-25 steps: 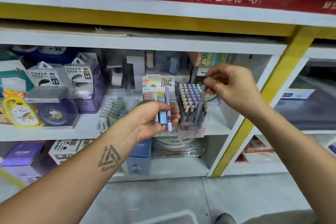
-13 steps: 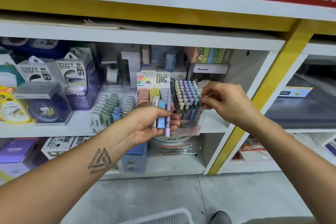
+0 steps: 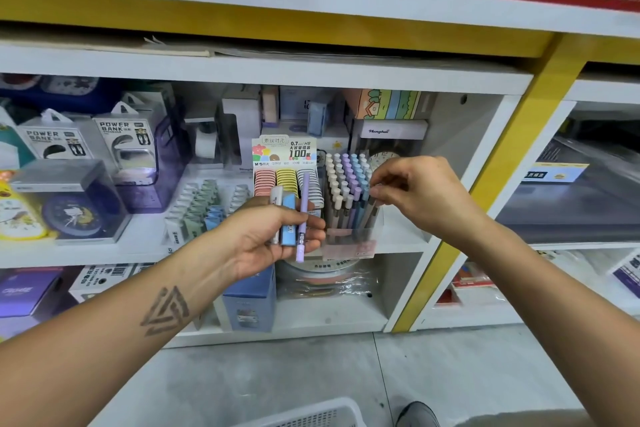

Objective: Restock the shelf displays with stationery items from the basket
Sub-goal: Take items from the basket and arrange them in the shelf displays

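Observation:
My left hand [image 3: 273,236] holds a purple pen [image 3: 302,218], a blue eraser-like case [image 3: 287,218] and a white pen [image 3: 276,208] in front of the shelf. A clear display box [image 3: 349,236] full of upright pastel pens [image 3: 346,180] stands on the middle shelf. My right hand [image 3: 419,194] reaches to the box's right side, its fingertips pinching a pen among the back row. Left of the box stands a lead-refill display [image 3: 285,166] with pink, yellow and grey packs. The rim of the white basket [image 3: 311,416] shows at the bottom edge.
Power bank packs [image 3: 121,142], a boxed clock [image 3: 72,208] and a row of small correction tapes [image 3: 201,208] fill the shelf's left. Boxes sit on the lower shelf [image 3: 249,298]. A yellow post [image 3: 485,184] divides the bays. My shoe [image 3: 417,414] is on the grey floor.
My right hand came down from above the pen box to its right side. The left hand kept its items and barely moved. The camera tilted down slightly.

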Demonstrator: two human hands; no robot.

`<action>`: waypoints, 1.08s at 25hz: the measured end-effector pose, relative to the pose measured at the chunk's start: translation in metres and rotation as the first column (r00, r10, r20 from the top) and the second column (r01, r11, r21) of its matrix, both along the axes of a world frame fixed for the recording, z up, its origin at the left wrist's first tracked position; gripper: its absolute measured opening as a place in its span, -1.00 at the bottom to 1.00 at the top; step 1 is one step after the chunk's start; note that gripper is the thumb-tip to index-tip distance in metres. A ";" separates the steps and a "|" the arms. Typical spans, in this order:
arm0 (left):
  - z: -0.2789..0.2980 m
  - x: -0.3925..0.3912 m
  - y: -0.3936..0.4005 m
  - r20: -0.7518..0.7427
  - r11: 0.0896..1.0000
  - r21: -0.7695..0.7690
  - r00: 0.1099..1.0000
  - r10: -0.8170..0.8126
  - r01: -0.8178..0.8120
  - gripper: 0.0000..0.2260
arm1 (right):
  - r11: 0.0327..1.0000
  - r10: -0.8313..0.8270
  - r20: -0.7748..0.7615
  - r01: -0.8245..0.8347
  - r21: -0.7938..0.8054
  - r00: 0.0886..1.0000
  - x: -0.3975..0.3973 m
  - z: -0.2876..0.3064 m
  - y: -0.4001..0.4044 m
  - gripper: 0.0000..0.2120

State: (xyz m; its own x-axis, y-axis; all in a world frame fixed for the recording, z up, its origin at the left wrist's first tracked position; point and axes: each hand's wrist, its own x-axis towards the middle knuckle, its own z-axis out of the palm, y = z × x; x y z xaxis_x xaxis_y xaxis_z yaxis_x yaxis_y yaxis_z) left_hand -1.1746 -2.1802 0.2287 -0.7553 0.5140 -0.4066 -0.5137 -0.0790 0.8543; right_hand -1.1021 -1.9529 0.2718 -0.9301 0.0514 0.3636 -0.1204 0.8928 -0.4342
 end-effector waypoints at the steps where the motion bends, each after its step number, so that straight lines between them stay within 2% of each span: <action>1: 0.000 0.000 0.000 0.004 1.000 0.004 1.000 0.004 -0.004 -0.88 | 1.000 -0.003 0.000 0.003 0.014 1.000 0.000 -0.001 0.000 -0.95; 10: -0.001 0.000 -0.001 -0.006 1.000 0.029 1.000 -0.005 0.005 -0.84 | 0.986 0.007 0.071 -0.019 0.166 0.997 -0.006 -0.009 -0.003 -0.89; 15: 0.000 -0.002 -0.001 0.002 0.999 0.044 1.000 -0.006 0.006 -0.84 | 0.989 -0.030 0.102 0.015 0.148 0.994 -0.009 -0.009 0.001 -0.88; 21: 0.003 0.001 -0.001 -0.005 0.995 0.087 0.999 -0.046 0.046 -0.80 | 0.976 -0.018 0.104 -0.006 0.219 0.994 -0.011 -0.010 0.001 -0.91; 24: 0.005 0.002 -0.002 0.000 0.991 0.116 0.998 -0.068 0.068 -0.77 | 0.953 -0.015 0.141 -0.029 0.303 0.990 -0.010 -0.009 -0.004 -0.88; 26: 0.006 0.004 -0.002 -0.006 0.986 0.130 0.995 -0.100 0.100 -0.75 | 0.935 0.004 0.099 -0.039 0.353 0.995 -0.010 -0.007 -0.008 -0.87; 27: 0.006 0.005 -0.002 -0.009 0.984 0.141 0.993 -0.114 0.114 -0.74 | 0.947 0.015 0.052 -0.031 0.319 0.999 -0.011 -0.005 -0.011 -0.87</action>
State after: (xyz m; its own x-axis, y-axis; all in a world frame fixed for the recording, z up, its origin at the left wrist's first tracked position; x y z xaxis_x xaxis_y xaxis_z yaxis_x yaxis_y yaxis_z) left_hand -1.1692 -2.1823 0.2351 -0.6889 0.6486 -0.3237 -0.5257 -0.1396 0.8391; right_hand -1.1126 -1.9635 0.2671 -0.9466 -0.0813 0.3121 -0.1281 0.9828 -0.1327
